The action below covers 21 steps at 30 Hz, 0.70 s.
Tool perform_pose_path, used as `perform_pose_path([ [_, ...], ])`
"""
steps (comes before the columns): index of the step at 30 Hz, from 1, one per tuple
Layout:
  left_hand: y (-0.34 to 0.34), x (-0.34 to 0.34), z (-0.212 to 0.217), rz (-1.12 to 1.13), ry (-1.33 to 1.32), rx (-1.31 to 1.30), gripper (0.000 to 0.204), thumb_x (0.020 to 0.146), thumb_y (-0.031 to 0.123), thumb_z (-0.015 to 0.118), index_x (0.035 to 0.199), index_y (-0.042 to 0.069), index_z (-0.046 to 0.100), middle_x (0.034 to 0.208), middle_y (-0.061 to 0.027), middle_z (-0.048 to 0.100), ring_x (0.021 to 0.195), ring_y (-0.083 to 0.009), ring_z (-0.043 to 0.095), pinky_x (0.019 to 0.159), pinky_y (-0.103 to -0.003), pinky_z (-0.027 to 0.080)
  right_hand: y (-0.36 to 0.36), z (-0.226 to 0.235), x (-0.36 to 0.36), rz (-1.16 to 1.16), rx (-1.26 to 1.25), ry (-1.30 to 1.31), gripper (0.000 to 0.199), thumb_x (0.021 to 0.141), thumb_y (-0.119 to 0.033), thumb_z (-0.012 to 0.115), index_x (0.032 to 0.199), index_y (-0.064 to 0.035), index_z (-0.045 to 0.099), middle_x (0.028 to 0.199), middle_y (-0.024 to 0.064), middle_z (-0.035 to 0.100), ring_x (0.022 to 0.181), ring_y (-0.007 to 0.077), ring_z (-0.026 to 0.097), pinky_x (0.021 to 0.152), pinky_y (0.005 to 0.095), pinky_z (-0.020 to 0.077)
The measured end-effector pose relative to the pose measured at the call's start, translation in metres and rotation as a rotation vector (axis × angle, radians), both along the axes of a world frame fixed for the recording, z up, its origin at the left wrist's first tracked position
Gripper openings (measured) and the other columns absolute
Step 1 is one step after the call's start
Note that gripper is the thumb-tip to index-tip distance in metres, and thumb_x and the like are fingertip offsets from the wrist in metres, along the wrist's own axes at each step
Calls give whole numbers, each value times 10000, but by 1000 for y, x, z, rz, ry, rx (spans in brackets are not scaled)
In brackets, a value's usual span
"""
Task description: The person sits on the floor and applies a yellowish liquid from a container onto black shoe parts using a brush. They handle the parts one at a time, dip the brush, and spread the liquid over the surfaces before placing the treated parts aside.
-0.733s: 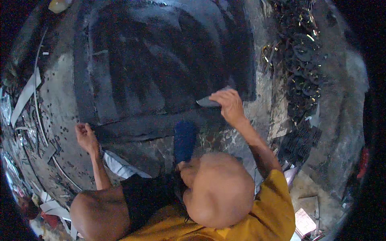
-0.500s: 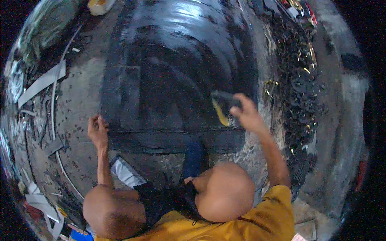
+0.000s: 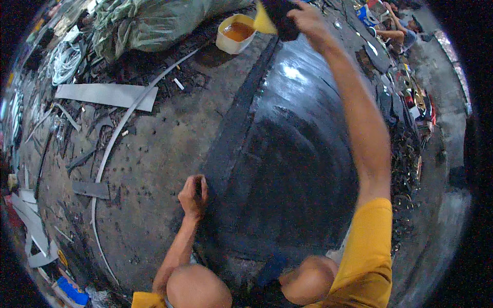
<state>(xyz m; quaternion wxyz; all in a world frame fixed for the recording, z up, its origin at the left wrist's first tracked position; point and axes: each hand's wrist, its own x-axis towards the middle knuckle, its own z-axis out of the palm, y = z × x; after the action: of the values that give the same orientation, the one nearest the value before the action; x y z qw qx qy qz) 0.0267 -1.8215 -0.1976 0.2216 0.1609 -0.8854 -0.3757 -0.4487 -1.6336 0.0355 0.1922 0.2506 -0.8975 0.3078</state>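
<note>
A wide black sheet (image 3: 303,200), glossy toward its far end, lies on the floor in front of me. Held in my right hand (image 3: 309,24), at its far end, is a dark, flat tool with a yellow edge (image 3: 282,19); blur hides its exact kind. Close by its left stands a cream tub (image 3: 229,45) with amber liquid inside. My left hand (image 3: 194,196) is closed beside the sheet's left border, fingers curled; whatever they may pinch is hidden.
A green crumpled cover (image 3: 149,25) lies far left. A grey strip (image 3: 120,123) curves across the floor past a pale flat piece (image 3: 108,95). Black scraps (image 3: 405,179) heap along the right. Another person (image 3: 403,36) sits far right.
My right hand has swung far forward with the tool, toward the tub. The view has shifted, bringing the tub and green cover further in. My left hand stays closed by the sheet's left side.
</note>
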Motion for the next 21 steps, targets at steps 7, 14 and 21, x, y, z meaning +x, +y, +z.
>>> perform_pose_path([
  [7, -3, -5, -9, -73, -44, 12, 87, 890, 72, 683, 973, 59, 659, 841, -118, 668, 707, -282, 691, 605, -366, 538, -70, -149, -57, -142, 40, 116, 362, 834, -105, 625, 1161, -195, 750, 1129, 165, 725, 1074, 344, 684, 929, 439, 542],
  [14, -1, -6, 7, -10, -119, 79, 83, 877, 61, 685, 959, 58, 671, 831, -109, 671, 682, -270, 685, 590, -357, 537, -34, -156, 13, 96, 149, 231, 424, 832, 35, 562, 1208, -108, 696, 1209, 150, 709, 1114, 332, 676, 970, 438, 538],
  [21, 7, -12, -17, -88, -61, 68, 77, 896, 65, 671, 970, 40, 672, 824, -118, 669, 677, -270, 670, 616, -356, 538, -39, -202, -36, 53, 193, 171, 425, 839, -17, 581, 1247, -98, 670, 1320, 152, 652, 1214, 334, 619, 1053, 405, 493],
])
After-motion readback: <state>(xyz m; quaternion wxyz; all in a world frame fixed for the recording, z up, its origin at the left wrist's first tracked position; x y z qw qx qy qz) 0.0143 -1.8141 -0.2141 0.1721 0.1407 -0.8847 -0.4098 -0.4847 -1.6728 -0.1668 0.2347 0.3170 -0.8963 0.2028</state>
